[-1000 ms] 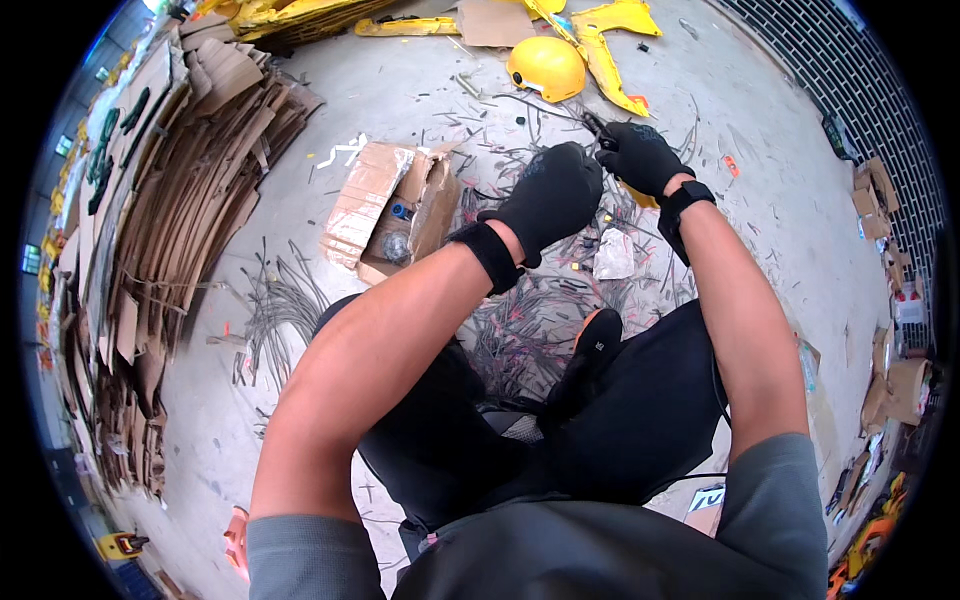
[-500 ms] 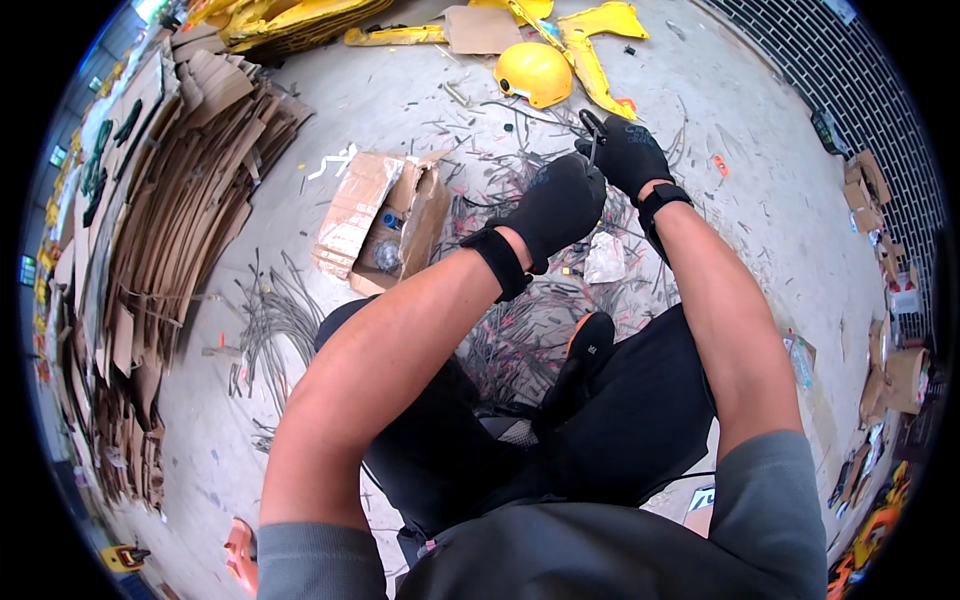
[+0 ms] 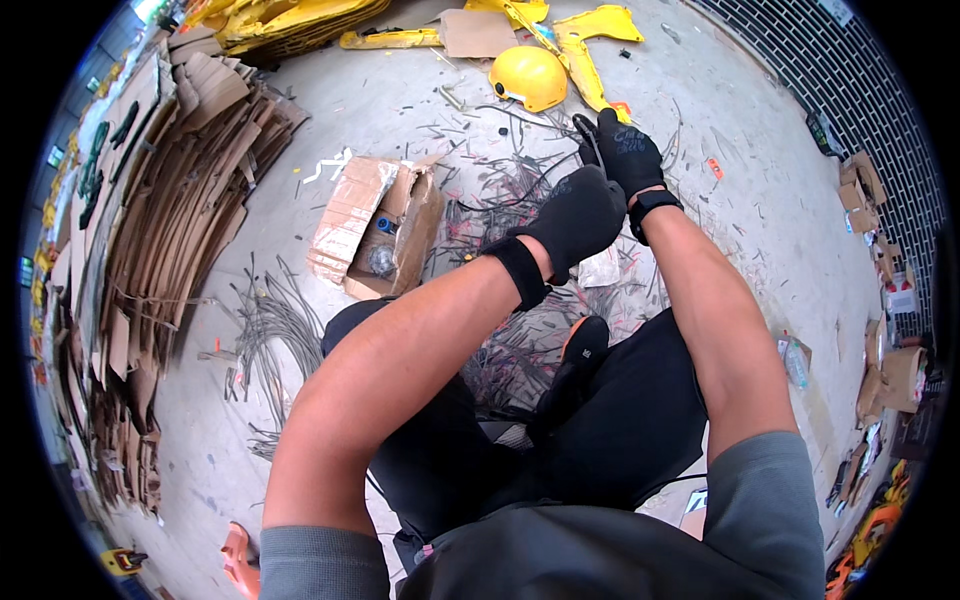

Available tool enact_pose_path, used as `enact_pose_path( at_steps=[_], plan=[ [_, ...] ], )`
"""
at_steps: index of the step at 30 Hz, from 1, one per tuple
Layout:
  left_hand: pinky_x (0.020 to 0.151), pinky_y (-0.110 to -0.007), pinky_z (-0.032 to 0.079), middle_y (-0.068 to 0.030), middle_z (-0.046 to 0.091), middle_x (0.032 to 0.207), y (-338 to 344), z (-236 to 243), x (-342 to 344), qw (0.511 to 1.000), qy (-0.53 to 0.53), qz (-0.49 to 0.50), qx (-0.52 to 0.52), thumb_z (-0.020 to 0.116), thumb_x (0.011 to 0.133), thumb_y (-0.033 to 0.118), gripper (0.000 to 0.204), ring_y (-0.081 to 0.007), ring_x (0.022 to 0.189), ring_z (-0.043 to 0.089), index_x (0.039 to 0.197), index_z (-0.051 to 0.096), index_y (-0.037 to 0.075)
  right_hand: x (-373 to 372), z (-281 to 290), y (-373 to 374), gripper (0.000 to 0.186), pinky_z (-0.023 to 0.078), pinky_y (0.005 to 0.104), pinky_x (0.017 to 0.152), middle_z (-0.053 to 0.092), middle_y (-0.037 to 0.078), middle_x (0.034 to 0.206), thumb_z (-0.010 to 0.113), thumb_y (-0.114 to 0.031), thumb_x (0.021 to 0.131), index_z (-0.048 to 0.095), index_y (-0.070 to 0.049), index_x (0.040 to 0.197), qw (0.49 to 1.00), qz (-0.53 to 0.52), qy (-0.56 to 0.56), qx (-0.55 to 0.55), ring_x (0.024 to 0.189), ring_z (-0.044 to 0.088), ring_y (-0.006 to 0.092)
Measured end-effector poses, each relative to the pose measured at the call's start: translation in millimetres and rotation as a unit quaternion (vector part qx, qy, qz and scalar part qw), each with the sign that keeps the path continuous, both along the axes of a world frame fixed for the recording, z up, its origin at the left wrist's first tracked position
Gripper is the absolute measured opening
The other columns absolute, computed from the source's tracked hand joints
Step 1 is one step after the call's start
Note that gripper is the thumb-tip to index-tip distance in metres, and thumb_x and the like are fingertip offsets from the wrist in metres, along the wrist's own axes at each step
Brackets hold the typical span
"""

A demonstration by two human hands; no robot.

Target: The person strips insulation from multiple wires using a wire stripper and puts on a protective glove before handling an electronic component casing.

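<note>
Both of my hands wear black gloves and work close together above the floor. My left hand (image 3: 580,218) is closed on the near end of a dark, thin cable (image 3: 597,148). Just beyond it, my right hand (image 3: 632,155) is closed around the upper part, where the cable bends into a small loop. The fingertips are partly hidden behind the gloves. A dark strand trails away to the left from the hands. Beneath them lie many cut cable scraps (image 3: 510,340) in grey, black and red. A crumpled white bag (image 3: 600,270) sits partly behind my left hand.
An open cardboard box (image 3: 345,225) holding a plastic bottle stands to the left. Beyond it leans a tall stack of flattened cardboard (image 3: 200,190). A yellow helmet (image 3: 528,78) and yellow panels (image 3: 590,45) lie ahead. Longer cables (image 3: 270,340) are heaped near my left knee.
My left hand has shifted slightly right and nearer to me, its wrist turning, and now covers more of the white bag. My right hand stays nearly in place, still gripping the cable.
</note>
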State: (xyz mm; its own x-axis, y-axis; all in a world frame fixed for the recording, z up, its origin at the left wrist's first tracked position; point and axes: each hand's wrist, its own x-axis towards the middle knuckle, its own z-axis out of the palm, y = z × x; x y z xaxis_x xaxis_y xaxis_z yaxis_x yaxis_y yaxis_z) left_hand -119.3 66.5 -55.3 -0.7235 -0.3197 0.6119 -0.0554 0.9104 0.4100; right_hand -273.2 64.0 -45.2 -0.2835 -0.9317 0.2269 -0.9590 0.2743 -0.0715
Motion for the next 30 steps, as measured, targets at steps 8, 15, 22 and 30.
enact_pose_path(
  at_steps=[8, 15, 22, 30],
  plan=[
    [0.058, -0.044, 0.046, -0.0208, 0.057, 0.072, -1, -24, -7, 0.998, 0.005, 0.016, 0.059, 0.057, 0.080, 0.004, 0.008, -0.0358, 0.068, 0.059, 0.075, 0.060, -0.002, 3, 2, -4, 0.031, 0.054, 0.0457, 0.064, 0.069, 0.020, 0.082, 0.060, -0.024, 0.086, 0.051, -0.003, 0.106, 0.999, -0.028, 0.002, -0.031, 0.076, 0.069, 0.0358],
    [0.066, -0.049, 0.048, -0.0271, 0.060, 0.081, -6, -9, 3, 0.992, -0.045, 0.002, 0.118, 0.054, 0.087, 0.020, 0.024, -0.0439, 0.076, 0.060, 0.083, 0.057, -0.003, 6, 10, 2, 0.026, 0.054, 0.0462, 0.063, 0.068, 0.019, 0.082, 0.058, -0.024, 0.087, 0.053, -0.005, 0.104, 0.999, 0.010, 0.002, -0.042, 0.075, 0.068, 0.0362],
    [0.055, -0.046, 0.044, -0.0224, 0.055, 0.065, -7, -29, -5, 0.997, -0.006, 0.072, 0.002, 0.058, 0.075, 0.003, 0.006, -0.0370, 0.063, 0.059, 0.074, 0.058, -0.002, -1, 2, 2, 0.026, 0.054, 0.0456, 0.062, 0.069, 0.017, 0.081, 0.055, -0.020, 0.086, 0.055, -0.005, 0.107, 0.999, -0.016, 0.044, -0.003, 0.074, 0.069, 0.0331],
    [0.055, -0.045, 0.044, -0.0208, 0.054, 0.062, 8, 11, 11, 0.986, -0.038, 0.019, -0.163, 0.058, 0.071, 0.004, 0.005, -0.0359, 0.060, 0.056, 0.072, 0.058, -0.001, -10, -5, 1, 0.024, 0.054, 0.0444, 0.068, 0.070, 0.017, 0.087, 0.053, -0.023, 0.088, 0.060, -0.006, 0.104, 0.998, -0.034, 0.045, 0.018, 0.081, 0.070, 0.0324]
  ],
)
